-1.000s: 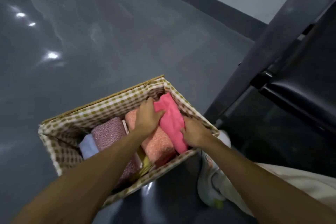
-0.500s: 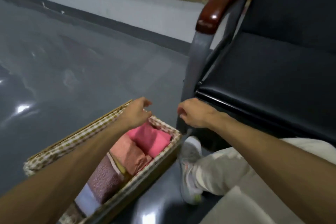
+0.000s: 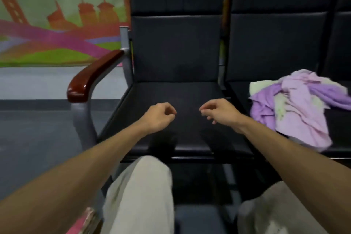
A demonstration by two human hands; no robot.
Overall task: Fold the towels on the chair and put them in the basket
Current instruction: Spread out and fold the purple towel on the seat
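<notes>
Towels (image 3: 296, 108): crumpled, unfolded heap of soft lilac, purple and pale green cloth on the right-hand seat (image 3: 340, 138).
Right hand (image 3: 220, 112): fingers loosely curled, empty, hovering just left of the heap.
Left hand (image 3: 158, 116): loosely curled, empty, apart from the right.
Chair (image 3: 176, 91): smooth black padded seat beneath both hands, grey metal frame.
Armrest (image 3: 93, 76): glossy reddish wood, curved, far left.
</notes>
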